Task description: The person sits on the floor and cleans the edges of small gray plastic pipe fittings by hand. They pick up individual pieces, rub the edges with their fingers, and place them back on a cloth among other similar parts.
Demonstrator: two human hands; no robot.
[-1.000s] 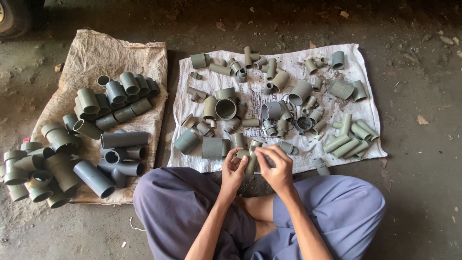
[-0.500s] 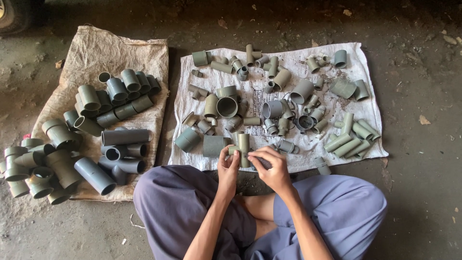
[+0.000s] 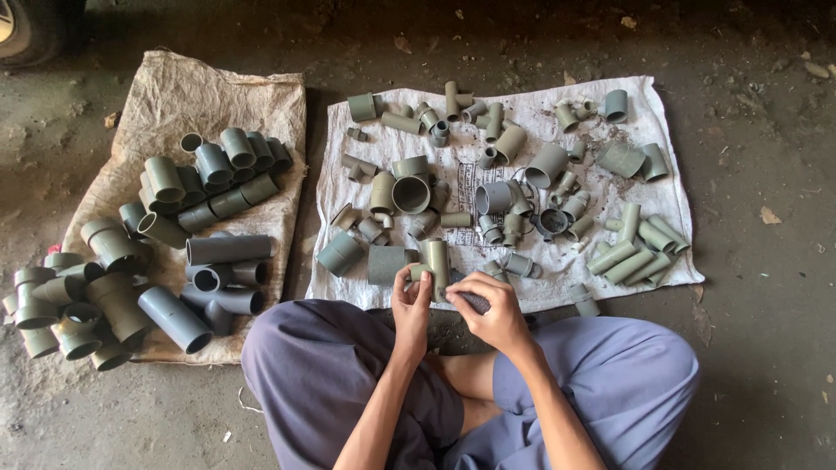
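Here, seated cross-legged on a concrete floor, purple trousers filling the lower frame.

Left of centre: burlap sack laid flat, loaded with large grey pipe fittings, mostly couplings and tees, some spilling off its left edge onto the floor.

Centre and right: white cloth laid flat, scattered with smaller grey fittings: elbows, sockets, reducers, short straight pieces grouped at the right edge.

Near edge of cloth, just in front of the knees: both hands raised together over the cloth.

Left hand: fingers closed around the lower part of a tee, held upright, its top clear of the fingers.

Right hand: fingers curled and pressed together, pinching a small dark piece just beside the tee; kind of piece not discernible.

Hands close, fingertips near touching at the tee.

Grey sleeve lying on the cloth just left of the left hand.

Upper left corner: part of a tyre.
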